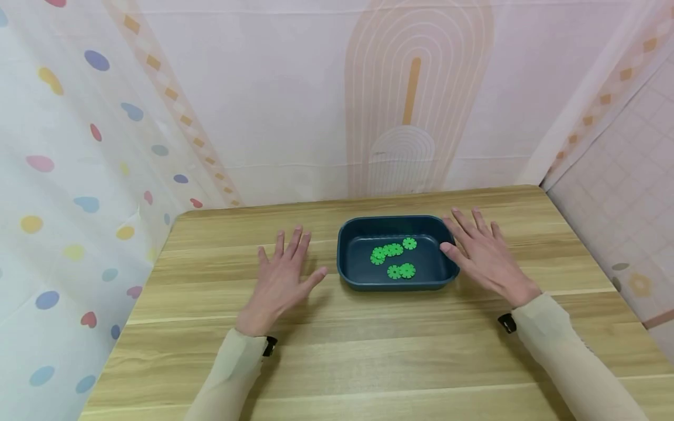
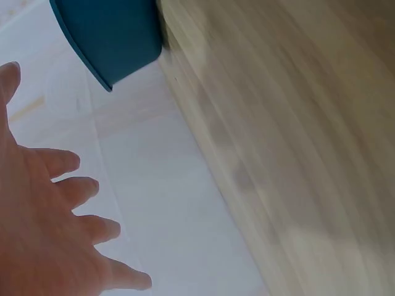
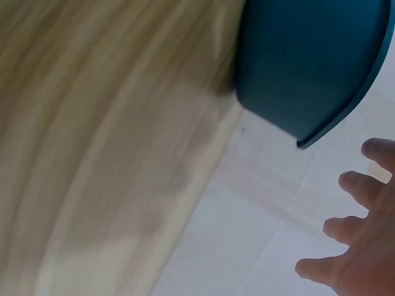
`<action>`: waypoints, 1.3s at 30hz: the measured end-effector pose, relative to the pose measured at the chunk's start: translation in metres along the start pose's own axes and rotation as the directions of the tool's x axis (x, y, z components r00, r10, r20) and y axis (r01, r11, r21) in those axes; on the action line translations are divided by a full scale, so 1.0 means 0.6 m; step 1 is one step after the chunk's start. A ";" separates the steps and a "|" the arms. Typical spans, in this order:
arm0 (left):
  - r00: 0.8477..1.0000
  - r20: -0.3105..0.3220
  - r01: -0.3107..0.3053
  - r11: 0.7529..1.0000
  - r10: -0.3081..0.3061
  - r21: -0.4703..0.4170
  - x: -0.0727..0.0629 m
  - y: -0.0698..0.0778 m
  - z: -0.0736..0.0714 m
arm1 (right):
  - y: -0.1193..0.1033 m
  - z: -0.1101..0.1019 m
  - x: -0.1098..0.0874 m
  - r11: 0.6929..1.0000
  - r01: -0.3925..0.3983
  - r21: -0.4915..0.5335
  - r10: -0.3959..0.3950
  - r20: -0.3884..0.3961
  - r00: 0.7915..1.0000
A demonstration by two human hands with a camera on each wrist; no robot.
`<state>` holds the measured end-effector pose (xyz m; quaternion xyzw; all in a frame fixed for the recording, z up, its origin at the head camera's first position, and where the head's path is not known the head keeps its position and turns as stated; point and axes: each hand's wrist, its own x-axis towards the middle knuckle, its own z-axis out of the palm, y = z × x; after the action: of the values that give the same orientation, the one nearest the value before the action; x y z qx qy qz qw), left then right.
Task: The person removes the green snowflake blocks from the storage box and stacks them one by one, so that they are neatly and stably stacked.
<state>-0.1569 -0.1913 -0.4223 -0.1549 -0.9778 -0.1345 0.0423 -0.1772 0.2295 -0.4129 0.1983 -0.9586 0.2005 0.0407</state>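
Observation:
A dark teal rectangular bin (image 1: 398, 286) stands on the wooden table, and several green notched discs (image 1: 392, 250) lie on its floor, some overlapping. To the left of the bin is my left hand (image 1: 281, 278), palm down with fingers spread, holding nothing. My right hand (image 1: 484, 257) is at the bin's right end, its fingers spread and its thumb over the rim in the head view; whether it touches the rim I cannot tell. The left wrist view shows the left hand (image 2: 49, 216) apart from the bin (image 2: 117, 37). In the right wrist view, the right hand (image 3: 364, 228) appears beside the bin (image 3: 302, 61).
The wooden table (image 1: 368, 356) runs back to a patterned curtain (image 1: 274, 105). Another curtain with coloured spots (image 1: 74, 234) hangs at the left, and a pale patterned one (image 1: 632, 175) at the right.

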 end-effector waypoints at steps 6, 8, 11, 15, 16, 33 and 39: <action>0.999 -0.001 -0.045 0.996 0.045 -0.081 0.010 0.023 0.004 | -0.021 0.005 0.012 0.999 0.048 0.011 -0.048 0.009 0.999; 0.998 0.009 -0.055 0.989 0.057 -0.137 0.013 0.031 0.006 | -0.028 0.006 0.017 0.998 0.063 0.027 -0.064 0.016 0.998; 0.997 0.022 -0.064 0.981 0.070 -0.183 0.018 0.041 0.009 | -0.037 0.007 0.025 0.994 0.086 0.061 -0.087 0.026 0.996; 0.996 0.027 -0.082 0.981 0.088 -0.175 0.026 0.050 0.014 | -0.048 0.010 0.036 0.989 0.113 0.094 -0.117 0.033 0.993; 0.995 0.031 -0.084 0.982 0.091 -0.172 0.028 0.052 0.015 | -0.050 0.010 0.038 0.988 0.118 0.102 -0.122 0.037 0.992; 0.989 0.122 -0.072 0.989 0.088 -0.128 0.039 0.061 0.033 | -0.034 0.023 0.083 0.916 0.262 0.303 -0.319 0.155 0.935; 0.988 0.136 -0.063 0.990 0.080 -0.125 0.038 0.061 0.034 | -0.027 0.031 0.094 0.904 0.301 0.304 -0.381 0.249 0.890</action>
<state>-0.1679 -0.1456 -0.4299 -0.2012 -0.9623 -0.1805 -0.0312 -0.2223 0.1880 -0.4149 0.3967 -0.8688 0.2799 -0.0978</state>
